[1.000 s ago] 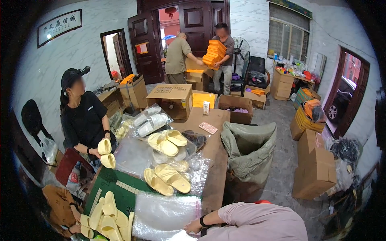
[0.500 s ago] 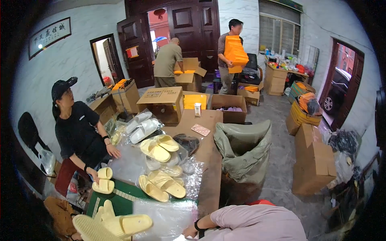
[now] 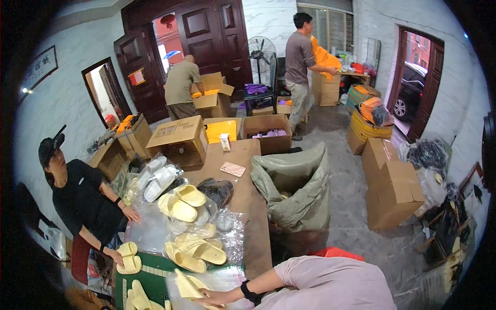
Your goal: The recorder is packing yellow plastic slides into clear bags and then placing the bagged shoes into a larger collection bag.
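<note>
My right hand [image 3: 214, 298], with a black wristband and a pale pink sleeve, reaches in from the lower right. Its fingers grip a pair of pale yellow slippers [image 3: 185, 283] lying on clear plastic bags [image 3: 232, 276] at the table's near side. My left hand is out of the picture. Left of that pair, more yellow slippers [image 3: 138, 297] lie on a green mat [image 3: 150, 276], cut off by the lower edge. Farther up the table are bagged yellow slippers [image 3: 199, 250] and bagged white slippers [image 3: 160, 181].
At the table's left a person in black [image 3: 80, 196] touches another yellow pair [image 3: 128, 258]. A large grey-green sack [image 3: 294, 181] stands right of the table. A phone [image 3: 232, 169] and small box [image 3: 225, 142] lie farther up. Cartons [image 3: 395, 191] line the right; two people work behind.
My right hand has moved left from the plastic bag onto a yellow pair, now lying on the bag. The view has shifted right. A person with orange packages has turned and walked right.
</note>
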Tool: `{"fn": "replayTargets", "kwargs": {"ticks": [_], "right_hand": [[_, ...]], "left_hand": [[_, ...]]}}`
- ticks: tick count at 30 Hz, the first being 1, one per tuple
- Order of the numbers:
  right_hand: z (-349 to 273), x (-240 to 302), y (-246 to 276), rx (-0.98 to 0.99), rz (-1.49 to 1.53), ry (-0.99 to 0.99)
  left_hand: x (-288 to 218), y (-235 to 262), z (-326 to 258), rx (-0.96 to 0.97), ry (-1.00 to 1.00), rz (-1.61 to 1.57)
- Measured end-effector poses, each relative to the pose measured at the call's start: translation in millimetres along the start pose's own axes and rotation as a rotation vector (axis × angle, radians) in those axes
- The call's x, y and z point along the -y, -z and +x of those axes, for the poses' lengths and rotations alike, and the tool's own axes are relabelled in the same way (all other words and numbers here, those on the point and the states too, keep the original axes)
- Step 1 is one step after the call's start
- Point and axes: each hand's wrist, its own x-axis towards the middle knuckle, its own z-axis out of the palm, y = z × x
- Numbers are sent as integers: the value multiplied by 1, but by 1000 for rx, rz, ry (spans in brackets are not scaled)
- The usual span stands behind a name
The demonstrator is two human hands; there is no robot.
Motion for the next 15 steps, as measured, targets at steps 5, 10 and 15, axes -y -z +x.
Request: {"fn": "replayTargets", "kwargs": {"ticks": [5, 10, 15], "right_hand": [[12, -78, 42, -165, -159, -159], [-5, -55, 63, -84, -198, -157], [-8, -45, 60, -143, -294, -59]], "left_hand": [[-14, -8, -3, 286, 77, -22], [-16, -16, 4, 546, 180, -31], [-24, -25, 8, 788, 302, -37]]}}
